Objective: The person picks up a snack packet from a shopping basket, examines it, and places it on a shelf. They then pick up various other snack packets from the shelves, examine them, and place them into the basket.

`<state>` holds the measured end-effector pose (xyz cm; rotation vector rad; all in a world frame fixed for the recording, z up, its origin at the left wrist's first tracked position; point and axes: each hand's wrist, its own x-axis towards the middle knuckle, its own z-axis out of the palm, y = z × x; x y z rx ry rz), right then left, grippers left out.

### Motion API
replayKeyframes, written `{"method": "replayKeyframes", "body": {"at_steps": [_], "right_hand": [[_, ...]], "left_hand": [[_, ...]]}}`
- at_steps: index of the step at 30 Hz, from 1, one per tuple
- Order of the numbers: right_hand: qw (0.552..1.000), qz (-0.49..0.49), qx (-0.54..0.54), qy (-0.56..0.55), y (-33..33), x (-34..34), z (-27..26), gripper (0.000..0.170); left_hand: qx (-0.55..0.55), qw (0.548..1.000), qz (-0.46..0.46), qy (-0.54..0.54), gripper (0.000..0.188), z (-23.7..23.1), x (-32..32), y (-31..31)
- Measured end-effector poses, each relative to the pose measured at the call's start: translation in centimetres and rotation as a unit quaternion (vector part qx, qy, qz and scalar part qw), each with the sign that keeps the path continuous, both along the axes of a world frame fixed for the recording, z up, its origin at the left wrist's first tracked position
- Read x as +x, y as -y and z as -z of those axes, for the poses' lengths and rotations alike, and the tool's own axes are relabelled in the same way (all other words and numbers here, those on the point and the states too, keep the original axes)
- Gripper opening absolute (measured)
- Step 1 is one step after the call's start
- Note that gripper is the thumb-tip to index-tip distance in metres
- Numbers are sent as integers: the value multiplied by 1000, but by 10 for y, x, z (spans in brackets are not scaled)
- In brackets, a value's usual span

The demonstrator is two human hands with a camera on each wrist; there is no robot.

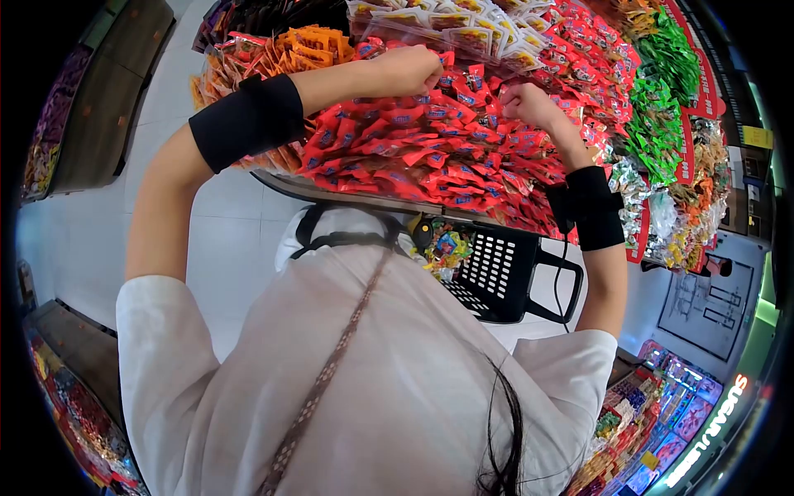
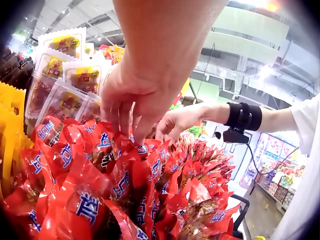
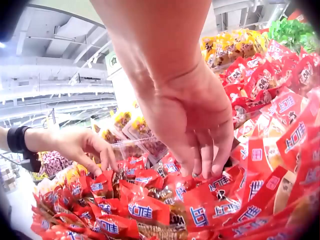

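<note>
Both hands reach into a dense bank of red snack packets (image 1: pixel 438 153) with blue lettering. My left hand (image 1: pixel 411 70) is toward the back of the bank; in the right wrist view its thumb and fingers pinch the top of a red packet (image 3: pixel 102 186). Seen from the left wrist, its fingers (image 2: pixel 116 116) point down among the wrappers. My right hand (image 1: pixel 529 105) is a short way to the right. Its fingers (image 3: pixel 206 150) extend down with the tips touching packets, partly hidden among them. Black bands circle both forearms.
White and yellow packets (image 1: pixel 484 33) lie behind the red ones, orange packets (image 1: pixel 310 50) to the left, green packets (image 1: pixel 662 124) to the right. A black shopping basket (image 1: pixel 496 264) with colourful packets sits below the display's front edge. A cable hangs from the right armband.
</note>
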<state>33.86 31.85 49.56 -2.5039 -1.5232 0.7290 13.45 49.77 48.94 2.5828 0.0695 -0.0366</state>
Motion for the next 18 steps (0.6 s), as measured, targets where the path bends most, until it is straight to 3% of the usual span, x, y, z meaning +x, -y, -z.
{"method": "replayKeyframes", "body": {"at_steps": [3,4,10,16,18], "right_hand": [[999,37,-12,-35,-2,-3,9,9],[999,10,-1,-35,-4,-2,12,8],[997,35,44,51,-20,-20,-6,11],[999,20,45,17,-41,-30,2,7],[997,3,48,67,-45,-35,8,8]], "left_hand": [[-1,1000,1,0,9,-1,0,0],[1,1000,-1,-1,9,-3,-1,2],[8,1000,9,18,9,-5,-3,2],[16,999,16,37,9,-8,-6,4],[13,999,15,35,8,-8,-6,4]]}}
